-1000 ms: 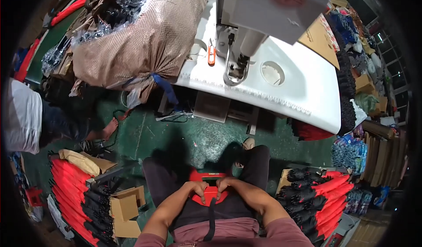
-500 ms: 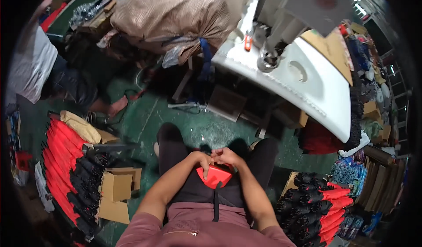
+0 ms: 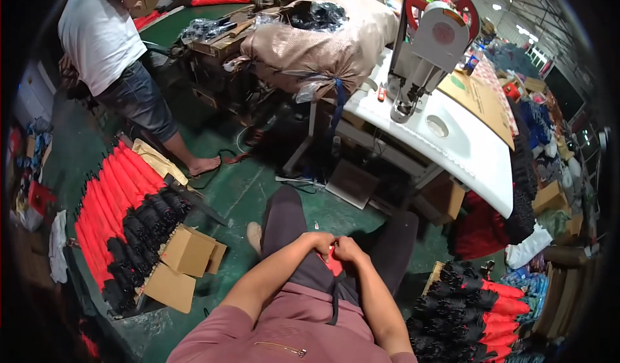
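Sitting, I have both hands together over my lap at the upper edge of a small red piece (image 3: 334,262) that looks like smooth cloth or plastic. My left hand (image 3: 319,242) is closed with its fingers curled on the piece's left side. Close beside it, my right hand (image 3: 349,250) pinches the other side. Most of the red piece is hidden by my hands, and its exact kind cannot be made out. A dark cord (image 3: 335,303) hangs at my waist below it.
Bundles of red and black folded umbrellas (image 3: 123,201) lie at left, with more umbrellas (image 3: 471,305) at right. Near the left pile is an open cardboard box (image 3: 187,252). Ahead stand a white sewing-machine table (image 3: 475,147), a big woven sack (image 3: 310,50) and a person (image 3: 106,40).
The view has tilted up, bringing more of the machine and the standing person into sight. My hands have drawn closer together, and less of the red piece shows.
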`<state>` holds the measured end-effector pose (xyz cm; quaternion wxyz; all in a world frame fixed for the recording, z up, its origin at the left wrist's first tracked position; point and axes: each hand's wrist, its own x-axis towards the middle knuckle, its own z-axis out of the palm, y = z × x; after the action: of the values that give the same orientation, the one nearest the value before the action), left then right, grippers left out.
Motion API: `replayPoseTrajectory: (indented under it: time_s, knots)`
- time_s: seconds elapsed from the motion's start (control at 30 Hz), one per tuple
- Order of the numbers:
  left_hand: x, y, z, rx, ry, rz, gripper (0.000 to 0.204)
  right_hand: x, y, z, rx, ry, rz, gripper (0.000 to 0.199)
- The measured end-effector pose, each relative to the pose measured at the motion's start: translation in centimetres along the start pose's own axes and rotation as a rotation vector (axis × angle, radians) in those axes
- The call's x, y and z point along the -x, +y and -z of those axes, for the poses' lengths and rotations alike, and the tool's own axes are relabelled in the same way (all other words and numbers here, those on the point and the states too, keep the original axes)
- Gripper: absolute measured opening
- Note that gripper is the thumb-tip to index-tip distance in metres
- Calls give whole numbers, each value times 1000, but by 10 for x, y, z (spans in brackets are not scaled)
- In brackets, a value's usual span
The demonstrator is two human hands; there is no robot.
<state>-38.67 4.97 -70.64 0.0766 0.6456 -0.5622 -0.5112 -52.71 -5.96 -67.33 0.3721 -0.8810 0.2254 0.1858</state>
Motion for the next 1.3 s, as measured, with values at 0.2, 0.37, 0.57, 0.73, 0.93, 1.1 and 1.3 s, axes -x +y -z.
replayPoseTrajectory:
  time_s: [0.2, 0.37, 0.57, 0.73, 0.93, 1.1, 1.3]
  knots:
    - [7, 27, -1, -100, 102, 17, 59, 12, -14, -12, 162, 51, 30, 34]
    - [6, -5, -7, -70, 107, -7, 42, 6, -53, -24, 333, 68, 16, 32]
    - [9, -26, -13, -58, 349, 81, 30, -15, -52, -35, 223, 112, 52, 31]
    - [-4, -32, -9, -108, 416, 122, 32, -43, -34, -40, 80, 153, 117, 30]
    - [-7, -19, 2, 1, 370, -43, 33, -47, -12, -48, 75, 127, 240, 21]
    - [-12, -34, -9, 36, 446, 20, 43, -37, -44, -26, -68, 71, -14, 38]
    - [19, -18, 4, 137, 618, 95, 43, -26, -90, -5, -119, 137, 90, 49]
